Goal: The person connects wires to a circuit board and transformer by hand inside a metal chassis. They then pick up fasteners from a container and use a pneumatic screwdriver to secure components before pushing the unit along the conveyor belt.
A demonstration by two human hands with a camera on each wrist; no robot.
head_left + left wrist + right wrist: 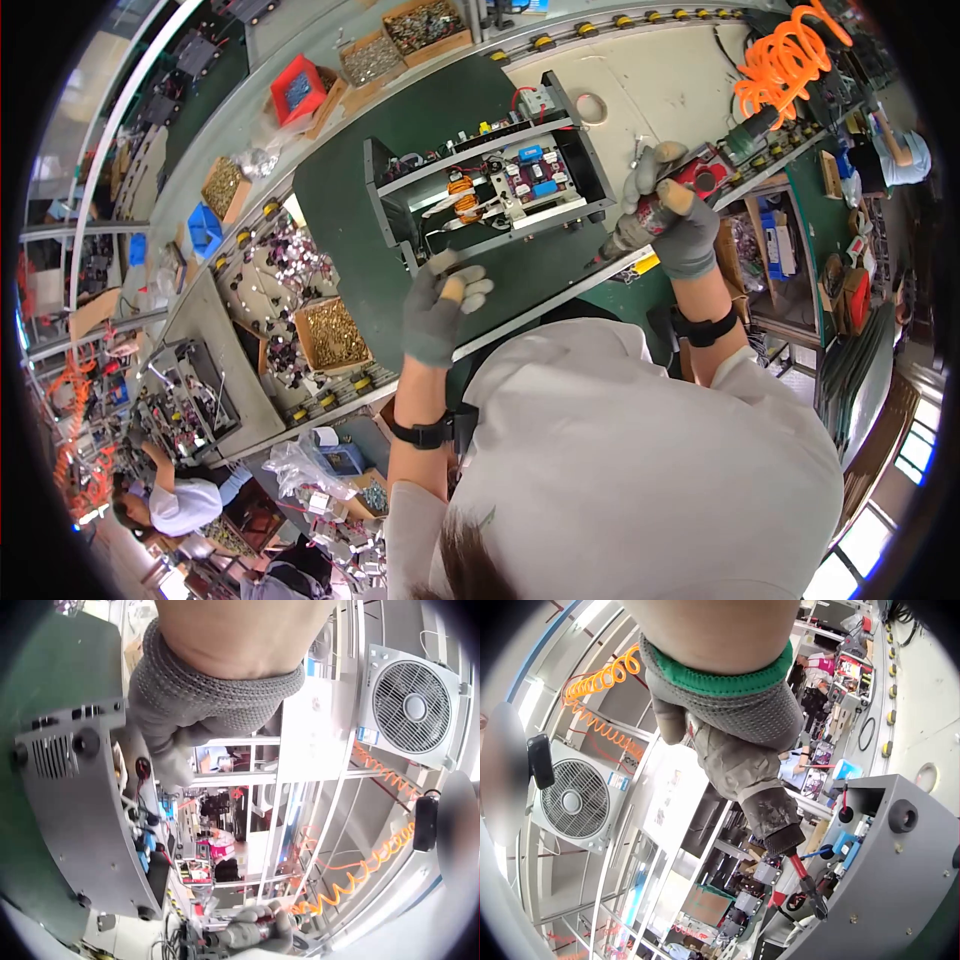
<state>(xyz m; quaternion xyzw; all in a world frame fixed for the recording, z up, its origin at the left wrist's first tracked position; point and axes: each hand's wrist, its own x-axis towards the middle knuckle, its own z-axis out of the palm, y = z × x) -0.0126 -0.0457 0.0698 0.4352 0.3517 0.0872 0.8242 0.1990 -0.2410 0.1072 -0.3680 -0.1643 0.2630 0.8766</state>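
Observation:
A grey metal chassis (480, 240) lies on the green work mat, its open side showing a circuit board (540, 185) with blue parts and an orange-wound coil (463, 196). My gloved left hand (438, 308) hovers by the chassis's near left corner, fingers loosely bent with nothing seen between them. Gripped in my gloved right hand (688, 238) is a power screwdriver (632, 228), its body wrapped in worn tape. In the right wrist view its red-sleeved bit (804, 879) points down beside the chassis (885, 877).
An orange coiled hose (785, 70) hangs at the upper right. A tape roll (592, 108) lies behind the chassis. Boxes of small hardware, including a red bin (298, 90), a blue bin (205, 230) and a carton of brass-coloured pieces (335, 333), stand left. Other people work farther off.

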